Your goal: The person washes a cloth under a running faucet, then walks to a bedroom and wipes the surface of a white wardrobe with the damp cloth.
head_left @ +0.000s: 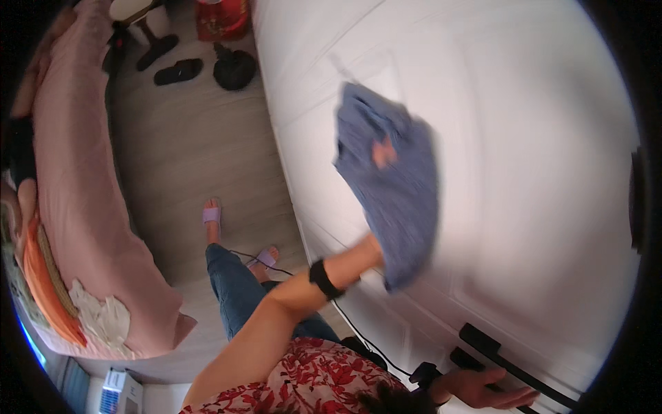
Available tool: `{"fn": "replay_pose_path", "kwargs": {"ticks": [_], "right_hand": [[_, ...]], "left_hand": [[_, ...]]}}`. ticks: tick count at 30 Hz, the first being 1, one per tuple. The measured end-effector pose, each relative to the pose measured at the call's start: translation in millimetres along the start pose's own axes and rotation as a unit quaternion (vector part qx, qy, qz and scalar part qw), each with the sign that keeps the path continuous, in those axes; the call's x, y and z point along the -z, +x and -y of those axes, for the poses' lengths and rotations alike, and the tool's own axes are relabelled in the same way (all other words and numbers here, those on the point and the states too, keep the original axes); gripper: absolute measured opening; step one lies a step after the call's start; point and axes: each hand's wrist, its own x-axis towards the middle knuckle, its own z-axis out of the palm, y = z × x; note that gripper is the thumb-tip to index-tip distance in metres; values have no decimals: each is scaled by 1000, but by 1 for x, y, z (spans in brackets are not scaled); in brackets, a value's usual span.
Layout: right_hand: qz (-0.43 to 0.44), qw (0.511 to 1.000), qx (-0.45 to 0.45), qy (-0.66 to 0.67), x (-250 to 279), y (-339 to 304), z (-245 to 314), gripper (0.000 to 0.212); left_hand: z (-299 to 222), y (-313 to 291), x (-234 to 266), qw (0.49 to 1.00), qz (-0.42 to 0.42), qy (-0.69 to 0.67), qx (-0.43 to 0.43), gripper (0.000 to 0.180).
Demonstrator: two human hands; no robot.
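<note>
A blue-grey cloth point(407, 186), possibly a garment, is draped over my left hand point(384, 153) in front of the white panelled doors. Only a small patch of that hand's fingers shows through the folds, and it looks closed on the fabric. Motion blurs the cloth, and I cannot tell whether it touches the door. A black band circles my left forearm. Down at the lower right, my right hand point(483, 390) has its fingers stretched apart, close to a long black handle point(527, 376). It appears to hold nothing.
White panelled doors point(524, 124) fill the right side. To the left is a bed with a pink cover point(76, 152), folded clothes point(52, 283) and another person's arm. Black slippers point(178, 72), a round black object point(234, 69) and a red bag point(222, 19) are on the floor.
</note>
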Motion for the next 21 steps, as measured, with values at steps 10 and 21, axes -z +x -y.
{"fn": "replay_pose_path", "kwargs": {"ticks": [10,21], "right_hand": [[-142,977,-9,159,-17,-18,30,48],[171,959,225,17,-46,-100,86,51]], "left_hand": [[179,-28,62,996,-13,-21,80,67],[215,-63,69,982,117,92,-115,36]]}}
